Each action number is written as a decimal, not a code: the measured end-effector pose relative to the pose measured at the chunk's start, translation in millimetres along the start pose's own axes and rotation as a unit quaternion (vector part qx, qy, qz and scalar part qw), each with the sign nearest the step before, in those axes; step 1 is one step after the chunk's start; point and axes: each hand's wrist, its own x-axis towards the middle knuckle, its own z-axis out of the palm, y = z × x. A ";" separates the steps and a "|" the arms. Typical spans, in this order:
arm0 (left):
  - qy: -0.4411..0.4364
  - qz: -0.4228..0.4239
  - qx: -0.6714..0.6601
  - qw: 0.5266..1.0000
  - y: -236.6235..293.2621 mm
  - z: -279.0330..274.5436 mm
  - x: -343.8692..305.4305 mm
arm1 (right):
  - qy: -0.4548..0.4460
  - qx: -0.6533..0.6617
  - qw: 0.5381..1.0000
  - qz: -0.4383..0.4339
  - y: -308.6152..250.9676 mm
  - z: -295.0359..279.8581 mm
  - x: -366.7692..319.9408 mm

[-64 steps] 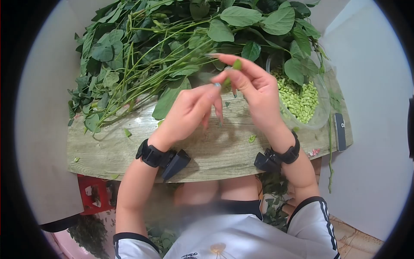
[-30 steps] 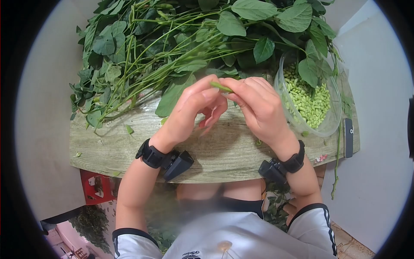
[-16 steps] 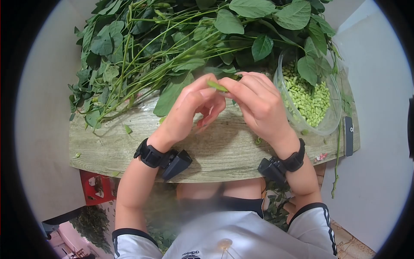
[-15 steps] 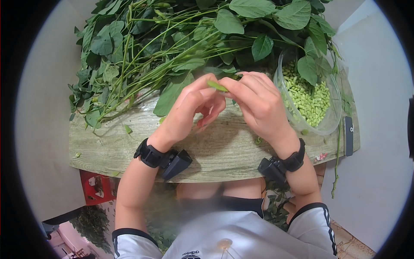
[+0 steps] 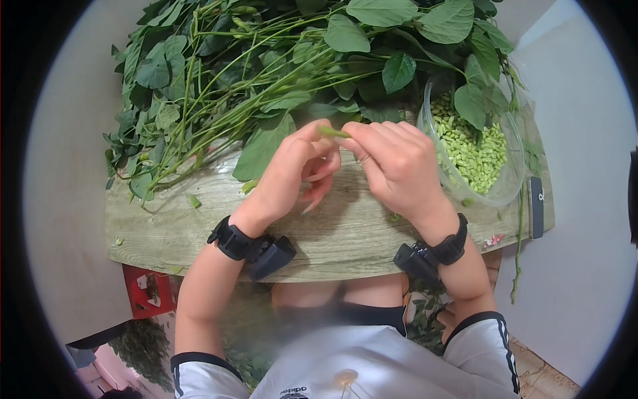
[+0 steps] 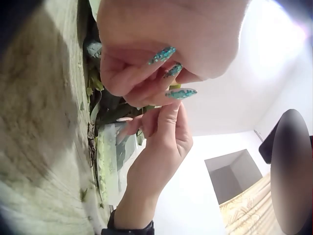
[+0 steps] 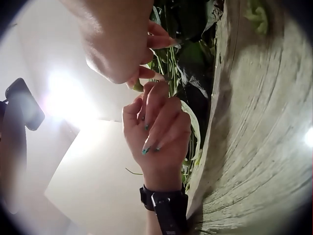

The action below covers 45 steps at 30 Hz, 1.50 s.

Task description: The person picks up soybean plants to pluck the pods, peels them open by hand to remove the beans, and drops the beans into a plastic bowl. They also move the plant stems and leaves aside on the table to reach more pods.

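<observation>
A small green pod (image 5: 332, 132) is pinched between both hands above the table, in front of the leafy stems (image 5: 266, 83). The left hand (image 5: 287, 171) grips its left end, with the other fingers curled below. At the right end, the thumb and forefinger of the right hand (image 5: 401, 166) pinch it. In the left wrist view the left hand (image 6: 161, 54) has glittery teal nails, and its fingers hide most of the pod. The right wrist view shows a bit of the pod (image 7: 138, 86) between the fingertips.
A clear plastic tub (image 5: 510, 189) of shelled green beans (image 5: 473, 156) stands right of the right hand, partly under leaves. A dark flat object (image 5: 536, 207) lies at the table's right edge beside a hanging stem (image 5: 518, 266). Pod scraps (image 5: 194, 201) dot the wooden table (image 5: 166, 233).
Two seconds ago the hands were higher and moving; they have since come together on the pod. Lately the right hand has shifted slightly down, and the left hand's lower fingers have spread a little.
</observation>
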 end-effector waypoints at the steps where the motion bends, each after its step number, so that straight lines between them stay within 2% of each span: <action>1: 0.006 -0.008 -0.006 1.000 1.3 1.3 -1.2 | 0.000 0.000 1.000 0.000 0.1 0.9 0.6; 3: 0.004 0.014 0.012 1.000 0.2 -1.6 -2.4 | 0.027 0.019 0.999 -0.006 0.8 3.3 1.6; 7: -0.008 0.044 0.016 0.999 -3.6 -7.7 -1.5 | 0.013 0.032 0.999 0.001 1.5 4.2 1.5; 9: -0.008 0.042 0.009 0.999 -2.1 -6.0 -2.8 | 0.025 0.004 0.999 -0.022 2.7 6.2 1.5; 16: -0.005 0.026 0.019 0.999 0.1 -5.7 -2.8 | 0.026 0.009 0.999 -0.021 1.4 5.1 1.3; 18: -0.002 0.027 0.014 1.000 -0.9 -5.6 -2.5 | 0.001 0.025 1.000 -0.003 -0.1 1.9 1.6; 25: -0.008 0.024 -0.007 1.000 -0.8 -6.8 -2.5 | 0.015 0.000 1.000 -0.020 3.8 5.9 0.4; 32: 0.003 0.018 0.006 1.000 0.6 -5.8 -2.8 | 0.002 0.063 0.998 0.012 -1.6 4.5 1.9; 34: 0.004 0.067 0.069 0.995 -0.7 -6.5 -4.2 | 0.004 0.087 0.996 0.020 -2.5 5.6 1.3; 38: 0.022 0.113 0.128 0.985 -4.8 -8.0 -4.5 | 0.003 0.144 0.989 0.034 -3.6 5.7 0.8; 40: 0.078 0.252 0.312 0.913 -8.9 -9.0 -1.7 | -0.005 0.156 0.987 0.041 -4.8 6.2 0.0; 41: 0.078 0.251 0.312 0.913 -9.3 -9.1 -1.7 | -0.013 0.141 0.989 0.036 -4.6 6.4 -0.3; 43: 0.108 0.272 0.386 0.875 -9.5 -9.4 -1.4 | -0.022 0.124 0.992 0.030 -4.0 6.6 0.3; 45: 0.113 0.267 0.407 0.866 -6.5 -9.0 -2.4 | -0.034 0.102 0.994 0.012 -4.6 7.3 -0.9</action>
